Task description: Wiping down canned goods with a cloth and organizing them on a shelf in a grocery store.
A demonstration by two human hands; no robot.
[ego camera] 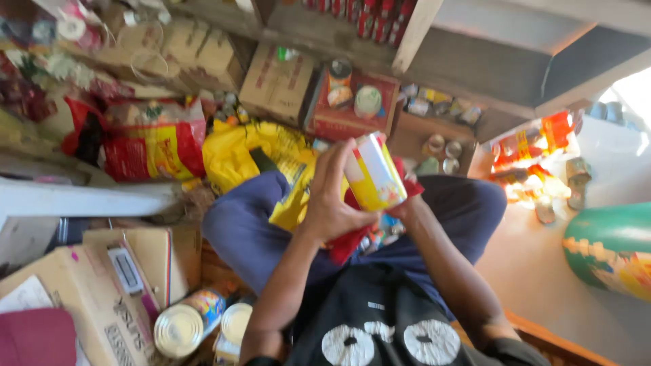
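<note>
Yellow-white carton [375, 173], red trim, tilted, btwn both hands, above lap.

From my remote feed I see the wearer's own body only. Both forearms are bare, no sleeves, no watch or rings visible. Left hand [332, 200] sits approx. centre frame, right hand [400, 207] just at its 3 o'clock, mostly hidden. Legs wear dark navy-blue trousers [251, 230], knees spreading toward 10 and 2 o'clock. At 6 o'clock there's a black top [369, 318] w/ white rounded print shapes, plus a small white mark above them. Fabric looks plain, slightly blurred.
</note>
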